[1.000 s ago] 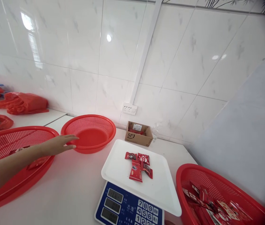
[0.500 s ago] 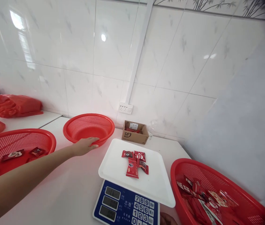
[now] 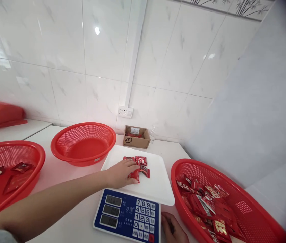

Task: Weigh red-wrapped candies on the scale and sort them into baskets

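Note:
My left hand reaches over the white scale tray, its fingers and thumb apart around the red snack packets. It covers part of them, and no packet is lifted. A round-logo packet and a dark-printed packet lie just beyond its fingertips. Under the tray is the blue keypad panel of the digital scale. Beside the panel's right edge, my right hand rests with fingers curled in; nothing shows in them, and the frame's bottom edge cuts it off.
A red basket full of red packets stands at the right. At the left is another red basket with several packets. A red basin sits behind my left arm. Near the wall are an SF cardboard box and red plastic bags.
My left hand has moved right from the rim of the red basin onto the packets on the tray. The view has shifted rightward, and more of my right hand shows.

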The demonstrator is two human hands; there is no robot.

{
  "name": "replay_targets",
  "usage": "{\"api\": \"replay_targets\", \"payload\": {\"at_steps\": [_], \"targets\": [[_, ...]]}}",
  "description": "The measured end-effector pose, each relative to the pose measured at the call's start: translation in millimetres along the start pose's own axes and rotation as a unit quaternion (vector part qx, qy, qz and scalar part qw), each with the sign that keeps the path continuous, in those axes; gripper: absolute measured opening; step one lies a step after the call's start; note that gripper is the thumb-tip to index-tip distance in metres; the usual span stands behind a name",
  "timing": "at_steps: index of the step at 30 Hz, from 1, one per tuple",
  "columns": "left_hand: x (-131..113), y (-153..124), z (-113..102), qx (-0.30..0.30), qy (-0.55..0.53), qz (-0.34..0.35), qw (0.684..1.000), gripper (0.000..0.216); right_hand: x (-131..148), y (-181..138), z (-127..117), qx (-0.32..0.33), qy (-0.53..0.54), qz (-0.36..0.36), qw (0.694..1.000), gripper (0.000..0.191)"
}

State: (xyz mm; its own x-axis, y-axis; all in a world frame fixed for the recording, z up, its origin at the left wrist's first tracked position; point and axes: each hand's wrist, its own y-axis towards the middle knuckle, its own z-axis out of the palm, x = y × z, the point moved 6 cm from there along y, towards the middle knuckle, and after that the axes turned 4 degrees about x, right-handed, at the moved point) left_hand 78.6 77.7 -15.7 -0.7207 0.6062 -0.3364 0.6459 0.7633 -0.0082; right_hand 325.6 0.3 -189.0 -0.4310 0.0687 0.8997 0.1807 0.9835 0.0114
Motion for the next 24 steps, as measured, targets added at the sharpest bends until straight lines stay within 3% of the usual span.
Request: {"api": "replay_targets", "payload": {"at_steps": [4, 7, 11, 14, 19, 24], "targets": [[-8, 9, 10, 0.016, 0.023, 0.025, 0.999, 0.053, -3, 3, 0, 0.05, -0.013, -0.001, 0.999, 0.04], [-10, 10, 14, 0.021, 0.037, 0.032, 0.999, 0.032, 1, 3, -3, 0.042, -0.014, -0.004, 0.999, 0.038], [-1, 5, 3, -0.001, 0.057, -0.009, 0.998, 0.026, 3, 1, -2, 0.052, -0.016, -0.001, 0.999, 0.039], [21, -3, -24, -0.046, 0.08, -0.1, 0.991, 0.026, 5, 0, -2, 0.06, -0.012, 0.0, 0.998, 0.039], [80, -26, -77, -0.127, 0.116, -0.265, 0.949, 0.035, 12, -3, -4, 0.04, 0.001, 0.0, 0.999, 0.034], [136, -48, -103, -0.146, 0.149, -0.332, 0.92, 0.036, 18, -5, -5, 0.041, 0.002, 0.007, 0.999, 0.035]]}}
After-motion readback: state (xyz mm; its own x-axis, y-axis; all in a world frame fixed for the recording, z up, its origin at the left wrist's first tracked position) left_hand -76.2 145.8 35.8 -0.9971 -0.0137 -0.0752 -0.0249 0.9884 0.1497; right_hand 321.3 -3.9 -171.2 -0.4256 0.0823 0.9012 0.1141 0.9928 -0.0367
